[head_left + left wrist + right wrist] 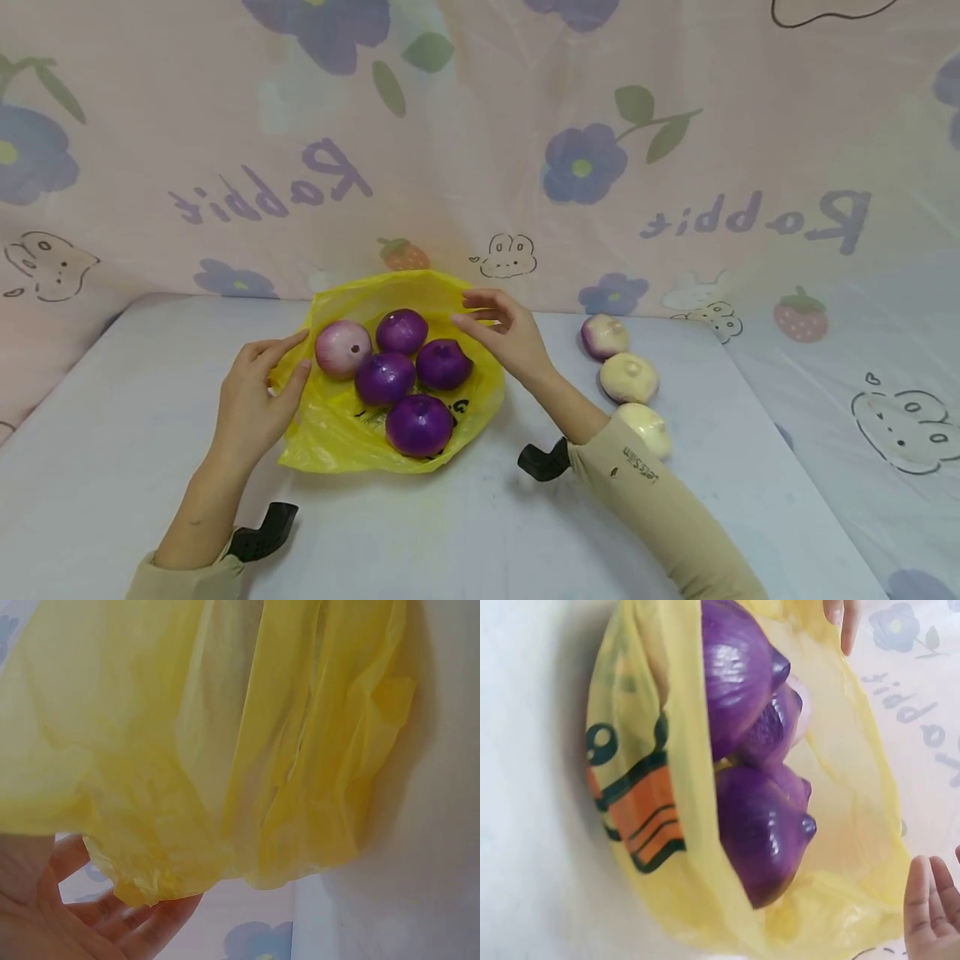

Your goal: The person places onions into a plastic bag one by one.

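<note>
A yellow plastic bag [330, 437] lies wide open on the table, with several purple onions [385, 379] inside. One onion in it, at the left, is a paler pink-purple onion [342, 349]. My left hand [255, 392] is at the bag's left rim, fingers loosely extended; in the left wrist view its fingers [161, 930] show beyond the yellow plastic. At the upper right rim is my right hand [506, 333], fingers spread and slightly bent, holding nothing visible. The right wrist view shows its straight fingers [930, 900] beside the bag's edge and the onions' pointed tops.
Three paler onions stand in a row right of the bag: a purple-and-cream onion [604, 336], a cream onion [629, 377] and another cream onion [643, 429], partly behind the right forearm. A patterned cloth [450, 167] hangs behind the white table [465, 533].
</note>
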Motion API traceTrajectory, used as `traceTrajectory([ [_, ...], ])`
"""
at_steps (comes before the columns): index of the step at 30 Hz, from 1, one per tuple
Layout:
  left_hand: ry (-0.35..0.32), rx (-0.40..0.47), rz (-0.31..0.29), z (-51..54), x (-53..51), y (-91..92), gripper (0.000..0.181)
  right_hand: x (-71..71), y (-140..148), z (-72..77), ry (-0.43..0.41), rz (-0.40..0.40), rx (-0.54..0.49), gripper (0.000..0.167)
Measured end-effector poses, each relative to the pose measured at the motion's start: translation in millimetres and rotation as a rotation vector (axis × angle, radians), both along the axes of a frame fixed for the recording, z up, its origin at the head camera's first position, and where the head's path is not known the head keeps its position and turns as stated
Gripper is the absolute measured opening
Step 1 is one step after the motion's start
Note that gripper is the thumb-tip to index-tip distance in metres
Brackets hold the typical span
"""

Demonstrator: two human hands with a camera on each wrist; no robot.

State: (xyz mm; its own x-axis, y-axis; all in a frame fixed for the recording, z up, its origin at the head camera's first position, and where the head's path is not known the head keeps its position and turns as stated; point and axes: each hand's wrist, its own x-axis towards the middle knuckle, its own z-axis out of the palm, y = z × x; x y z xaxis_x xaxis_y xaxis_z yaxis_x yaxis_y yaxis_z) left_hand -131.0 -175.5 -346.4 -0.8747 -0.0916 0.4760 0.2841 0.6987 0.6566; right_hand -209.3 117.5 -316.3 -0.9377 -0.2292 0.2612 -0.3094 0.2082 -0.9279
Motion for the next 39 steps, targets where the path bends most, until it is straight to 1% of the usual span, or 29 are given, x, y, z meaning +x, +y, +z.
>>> traceTrajectory([
  [4, -0.007, 0.001, 0.002, 0.3, 0.0, 0.1, 0.036, -0.1, 6, -1.0, 0.016, -0.003, -0.012, 0.039],
  [8, -0.01, -0.001, 0.004, 0.4, -0.3, -0.2, 0.036, 0.2, 13, -1.1, 0.026, -0.009, 0.001, 0.04],
  [13, -0.02, 0.0, 0.008, 0.8, -0.8, -0.8, 0.037, -2.1, 23, -3.1, 0.019, -0.036, -0.002, 0.039],
  [17, -0.027, 0.001, 0.013, 0.8, -0.5, -1.2, 0.037, -4.0, 32, -4.4, 0.004, -0.081, -0.023, 0.037],
  [23, -0.034, -0.001, 0.014, 0.0, -0.5, -1.6, 0.037, -6.8, 45, -7.4, -0.019, -0.171, -0.033, 0.039],
  [31, -0.043, -0.001, 0.011, -0.9, -0.6, -1.7, 0.037, -11.6, 64, -10.7, -0.021, -0.273, 0.006, 0.039],
  [39, -0.04, -0.002, 0.008, -1.7, -0.4, -1.5, 0.037, -14.5, 84, -14.0, -0.05, -0.392, -0.041, 0.043],
])
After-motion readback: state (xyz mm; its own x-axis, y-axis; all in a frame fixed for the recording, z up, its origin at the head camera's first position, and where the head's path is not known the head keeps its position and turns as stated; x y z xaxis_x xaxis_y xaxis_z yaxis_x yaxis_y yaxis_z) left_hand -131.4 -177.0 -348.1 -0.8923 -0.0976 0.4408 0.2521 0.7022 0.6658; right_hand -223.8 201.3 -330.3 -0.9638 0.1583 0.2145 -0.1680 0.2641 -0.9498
